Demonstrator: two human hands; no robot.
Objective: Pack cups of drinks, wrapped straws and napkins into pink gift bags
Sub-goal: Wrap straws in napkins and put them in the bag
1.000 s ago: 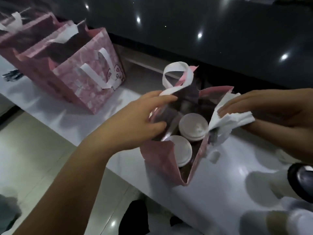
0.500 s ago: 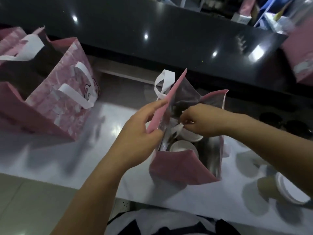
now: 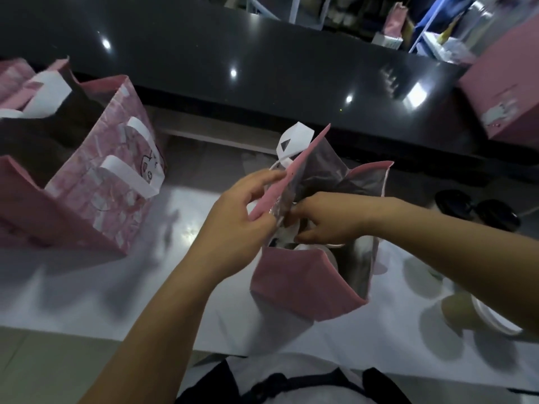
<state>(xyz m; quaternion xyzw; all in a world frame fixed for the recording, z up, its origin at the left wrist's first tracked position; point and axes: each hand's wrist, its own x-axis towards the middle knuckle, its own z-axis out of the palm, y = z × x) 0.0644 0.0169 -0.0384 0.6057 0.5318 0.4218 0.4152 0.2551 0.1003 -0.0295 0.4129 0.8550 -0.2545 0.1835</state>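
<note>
- Left hand [image 3: 242, 225] pinches the bag [image 3: 294, 281] open; a cup lid [image 3: 310, 246] shows inside.
- Right hand [image 3: 323, 220] is curled inside; I cannot tell what it holds, perhaps a napkin.
- A loose cup [image 3: 460, 313] waits at four o'clock.

A shop: black service counter [image 3: 262, 53], cluttered shelves [image 3: 434, 36] behind, gift bags [image 3: 116, 199].

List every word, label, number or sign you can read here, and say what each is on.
Nothing here reads as text.
On the left pink bag: a cartoon face only, no letters.
On the pink box at right: a pale printed patch, too blurred.
On the shelf boxes: labels too small, blurred.
On the middle bag: no writing visible.
</note>
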